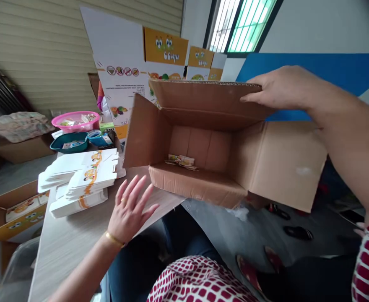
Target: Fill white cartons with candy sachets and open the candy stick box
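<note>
Brown corrugated cardboard fills the middle of our view: a brown box [197,186] stands open towards us, its flaps spread outward, its left end by the table [74,247] and its right end reaching out past the table's edge. How it is held up underneath is hard for us to make out. Inside, towards the left of the front wall, lies a small loose pile of printed packets [181,161].

Our right hand [277,92] grips the raised back flap near its right end, thumb on the inner face and fingers over the edge. Our left hand [129,216] is wide, fingers spread and holding nothing, just beside the box's left front corner, with a gold-coloured bangle [114,240] at the wrist.

Left of that hand, on the table, we see stacked white cartons [92,178] with orange printed bands. Behind them sit a teal tray [55,144] and a pink basin [92,125], both with small items in them. A tall white carton [118,84] with orange panels and fruit pictures stands behind the box. At the lower left, below table height, is another open box [30,228], orange outside, with printed pieces inside. A barred window [235,25] shows beyond.
</note>
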